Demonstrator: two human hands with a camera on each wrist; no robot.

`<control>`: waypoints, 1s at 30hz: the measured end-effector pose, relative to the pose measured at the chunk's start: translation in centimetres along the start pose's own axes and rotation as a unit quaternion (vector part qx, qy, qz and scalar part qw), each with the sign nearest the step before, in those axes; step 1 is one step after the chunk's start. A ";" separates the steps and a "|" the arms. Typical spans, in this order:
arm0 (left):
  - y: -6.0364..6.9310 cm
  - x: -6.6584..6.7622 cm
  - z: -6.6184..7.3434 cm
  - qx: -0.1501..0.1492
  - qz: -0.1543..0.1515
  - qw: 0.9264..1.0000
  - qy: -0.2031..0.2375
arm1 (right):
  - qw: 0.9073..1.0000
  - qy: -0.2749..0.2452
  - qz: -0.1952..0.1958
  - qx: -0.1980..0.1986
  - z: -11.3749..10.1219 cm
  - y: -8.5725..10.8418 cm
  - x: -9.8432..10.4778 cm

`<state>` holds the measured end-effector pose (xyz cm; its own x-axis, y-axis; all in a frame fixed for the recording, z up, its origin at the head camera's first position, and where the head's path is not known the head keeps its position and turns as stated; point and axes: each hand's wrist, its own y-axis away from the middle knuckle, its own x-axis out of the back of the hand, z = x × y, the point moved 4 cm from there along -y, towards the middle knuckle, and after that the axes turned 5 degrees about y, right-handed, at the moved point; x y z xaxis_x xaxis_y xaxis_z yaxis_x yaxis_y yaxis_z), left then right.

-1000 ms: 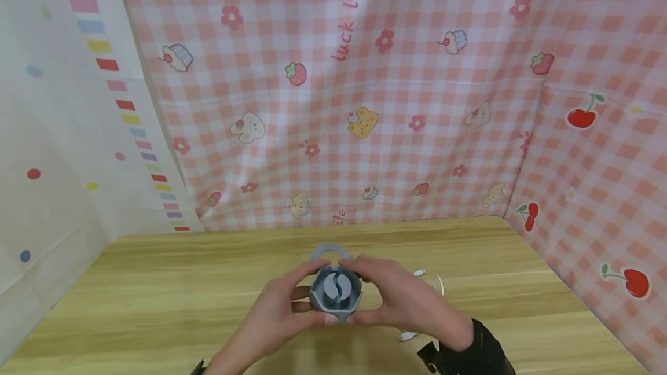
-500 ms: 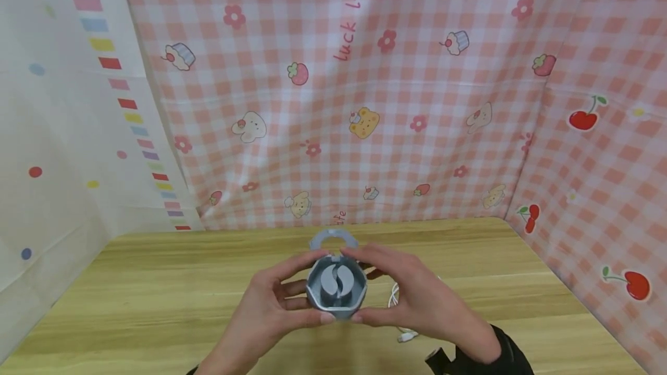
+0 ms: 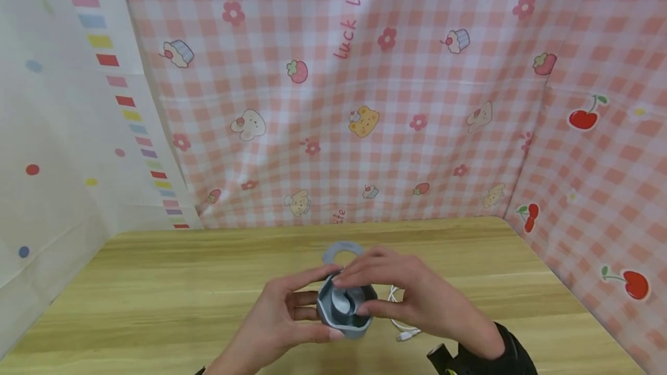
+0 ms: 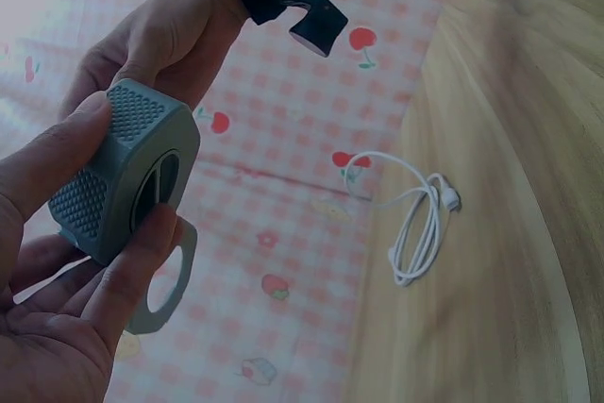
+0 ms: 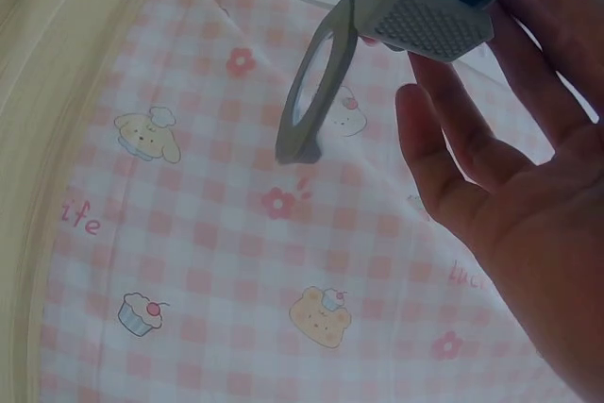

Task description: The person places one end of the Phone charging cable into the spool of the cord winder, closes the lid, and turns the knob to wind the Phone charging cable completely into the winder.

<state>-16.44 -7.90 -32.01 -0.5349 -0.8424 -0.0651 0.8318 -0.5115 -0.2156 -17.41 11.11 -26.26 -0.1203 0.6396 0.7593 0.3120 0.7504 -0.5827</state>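
A grey hexagonal cable winder, with an S-shaped split core, is held above the table in the head view. Its side panels are textured in the left wrist view. My left hand grips it from the left, thumb on the near side. My right hand reaches over the rim, thumb and fingertips at the core; in the head view the fingers partly hide the core. A grey ring lid hangs open from the winder's far side. A white USB cable lies looped on the table, partly behind my right hand in the head view.
The wooden table is bounded by a pink checked cloth at the back, a checked cloth with cherries at the right and a white dotted cloth at the left. A black wrist strap is on the right arm.
Both hands gripped the winder's sides and raised it slightly. Since then it has dropped a little to the right and tilted, and the right hand has shifted from its side to its core.
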 end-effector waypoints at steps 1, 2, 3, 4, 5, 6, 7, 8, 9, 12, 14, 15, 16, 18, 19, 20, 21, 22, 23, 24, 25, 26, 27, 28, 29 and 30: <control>0.0 -0.1 0.0 -0.009 -0.004 1.000 -0.002 | 1.000 0.000 -0.002 0.003 0.0 0.0 0.0; 0.0 -0.1 -0.1 -0.017 -0.007 1.000 -0.004 | 1.000 0.000 -0.003 0.001 0.0 0.0 -0.1; 0.0 -0.2 -0.1 -0.023 -0.008 1.000 -0.003 | 1.000 0.002 -0.003 -0.003 0.0 0.0 -0.1; 0.0 -0.2 -0.1 -0.030 -0.010 0.999 -0.003 | 1.000 0.003 -0.002 -0.008 0.0 0.0 -0.1; 0.0 -0.3 -0.1 -0.037 -0.011 0.999 -0.005 | 1.000 0.004 0.000 -0.012 0.0 0.0 -0.1; 0.0 -0.3 -0.2 -0.042 -0.013 0.999 -0.005 | 1.000 0.005 0.003 -0.018 0.1 0.0 -0.1; 0.0 -0.4 -0.2 -0.045 -0.014 0.999 -0.005 | 1.000 0.006 0.006 -0.025 0.1 0.0 -0.2; -0.1 -0.4 -0.2 -0.047 -0.014 0.999 -0.005 | 0.999 0.008 0.010 -0.030 0.1 0.0 -0.2; -0.1 -0.4 -0.2 -0.045 -0.013 0.999 -0.006 | 0.999 0.010 0.014 -0.033 0.0 0.0 -0.3; -0.2 -0.5 -0.4 -0.028 -0.005 1.000 -0.006 | 0.999 0.015 0.028 -0.043 0.0 0.0 -0.5; -0.2 -0.4 -0.5 -0.010 0.004 1.000 -0.004 | 0.997 0.022 0.037 -0.057 0.1 0.1 -0.7; -0.2 -0.4 -0.6 -0.002 0.010 1.000 -0.005 | 0.997 0.026 0.041 -0.065 0.1 0.1 -0.8; -0.1 -0.4 -0.6 0.005 0.015 1.000 -0.005 | 0.996 0.033 0.047 -0.068 0.1 0.1 -0.9; -0.1 -0.4 -0.7 0.013 0.024 1.000 -0.008 | 0.995 0.046 0.058 -0.072 0.1 0.1 -1.1; 0.0 -0.3 -0.7 0.014 0.028 0.999 -0.008 | 0.994 0.052 0.062 -0.077 0.0 0.1 -1.2; 0.0 -0.3 -0.8 0.017 0.032 0.999 -0.007 | 0.993 0.056 0.067 -0.079 0.0 0.0 -1.3; 0.0 -0.4 -0.8 0.018 0.034 0.999 -0.004 | 0.992 0.062 0.072 -0.081 -0.1 0.0 -1.4; 0.0 -0.4 -0.8 0.017 0.036 0.999 -0.002 | 0.991 0.067 0.075 -0.087 -0.1 0.0 -1.5; 0.0 -0.4 -0.9 0.017 0.037 0.999 0.002 | 0.990 0.070 0.076 -0.099 -0.1 0.0 -1.6; 0.0 -0.4 -0.9 0.020 0.038 0.999 0.009 | 0.988 0.072 0.077 -0.109 -0.1 0.0 -1.7; -0.1 -0.4 -0.9 0.019 0.038 0.999 0.013 | 0.987 0.075 0.079 -0.117 -0.1 -0.1 -1.7; -0.1 -0.4 -0.9 0.019 0.039 0.999 0.017 | 0.986 0.077 0.079 -0.127 -0.1 -0.1 -1.8; -0.1 -0.4 -0.9 0.019 0.040 0.999 0.019 | 0.984 0.077 0.079 -0.137 -0.1 -0.1 -1.9; -0.1 -0.4 -0.9 0.018 0.040 0.999 0.020 | 0.983 0.079 0.080 -0.143 0.0 -0.2 -1.9; -0.2 -0.4 -0.9 0.019 0.041 0.999 0.021 | 0.982 0.082 0.080 -0.147 0.0 -0.2 -1.9; -0.2 -0.4 -0.9 0.018 0.042 0.999 0.022 | 0.982 0.085 0.080 -0.150 0.0 -0.2 -2.0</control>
<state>-16.52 -7.33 -32.81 -0.4682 -0.8749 -0.1236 0.8784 -0.4457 -0.1722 -17.22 9.66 -27.61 0.1033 0.6895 0.7169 0.5805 0.5435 -0.6064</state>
